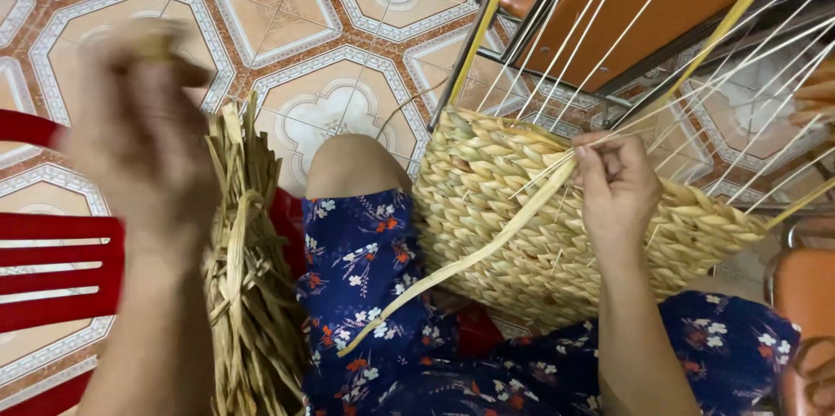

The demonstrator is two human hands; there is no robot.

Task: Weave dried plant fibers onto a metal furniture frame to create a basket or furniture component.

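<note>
woven basket (513, 207) under right hand (617, 186), grip pinching a straw strand (470, 259); left hand's (143, 129) grip blurred, unclear.

No packages, labels, signs or screens anywhere in view.
</note>
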